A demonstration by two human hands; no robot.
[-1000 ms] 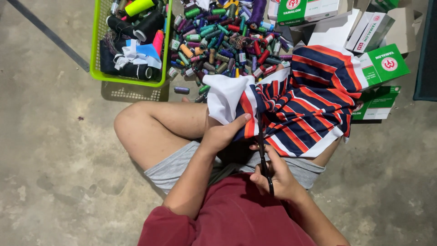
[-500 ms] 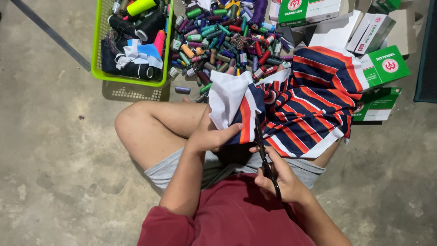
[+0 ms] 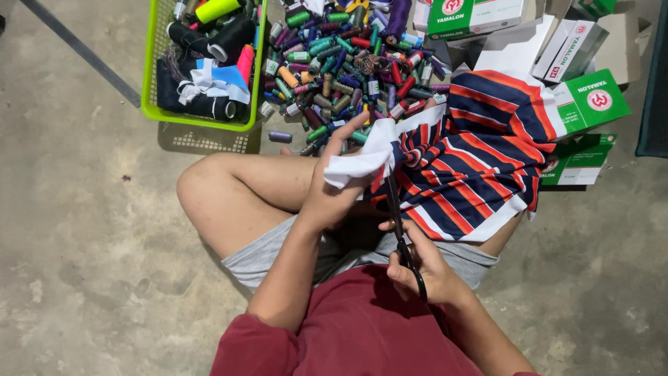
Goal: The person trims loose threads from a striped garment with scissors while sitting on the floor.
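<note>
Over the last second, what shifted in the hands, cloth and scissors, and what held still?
The left hand lifted the white edge of the striped cloth upward, fingers now spread instead of curled over it. The scissors in the right hand stay at the fold, their blades pointing up into the cloth. The green basket, thread spools and boxes stayed put.
</note>
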